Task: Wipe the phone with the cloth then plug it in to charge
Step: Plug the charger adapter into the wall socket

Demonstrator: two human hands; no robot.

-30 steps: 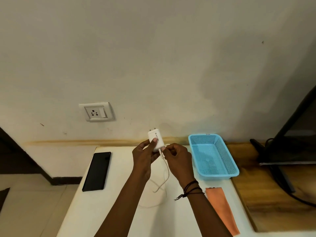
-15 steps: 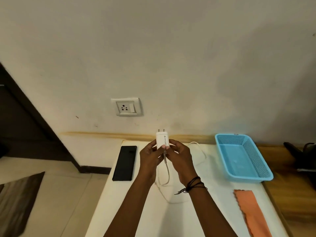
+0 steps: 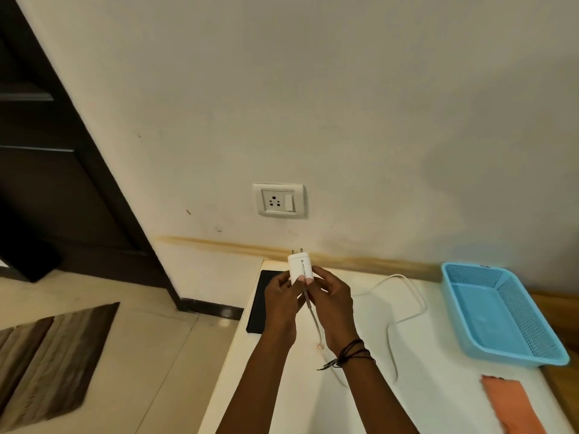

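Two hands, left [image 3: 282, 300] and right [image 3: 332, 300], both pinch one white charger [image 3: 299, 267], its two pins up, below one socket [image 3: 278, 200]. One phone [image 3: 261, 303] lies on the table [image 3: 438, 386] behind the left hand; one cable [image 3: 404, 296], one basket [image 3: 498, 311] and one cloth [image 3: 509, 402] lie to the right.

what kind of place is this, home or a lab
Most likely a room in a home: a plain painted wall with a socket and switch plate, a dark wooden door, a striped floor mat on tiles, and a small white table.
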